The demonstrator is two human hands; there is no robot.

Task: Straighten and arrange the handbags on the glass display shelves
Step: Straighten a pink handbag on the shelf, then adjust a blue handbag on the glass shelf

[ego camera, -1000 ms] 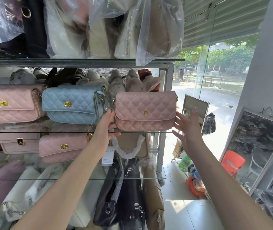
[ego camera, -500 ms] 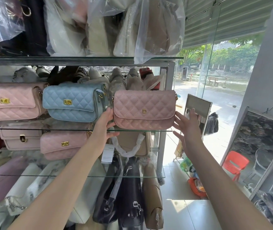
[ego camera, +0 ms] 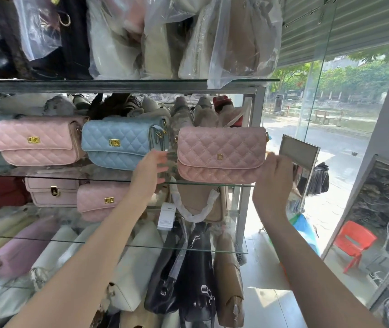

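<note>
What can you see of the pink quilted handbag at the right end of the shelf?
The pink quilted handbag looks like soft leather stitched in diamonds, with a front flap bearing a small gold clasp and gold hardware at its upper corners. It stands upright, front outward, at the right end of a glass shelf, apart from the blue quilted handbag. The right hand, fingers curled, is at its lower right corner; the blurred left hand is by its left edge. Contact is unclear.
</note>
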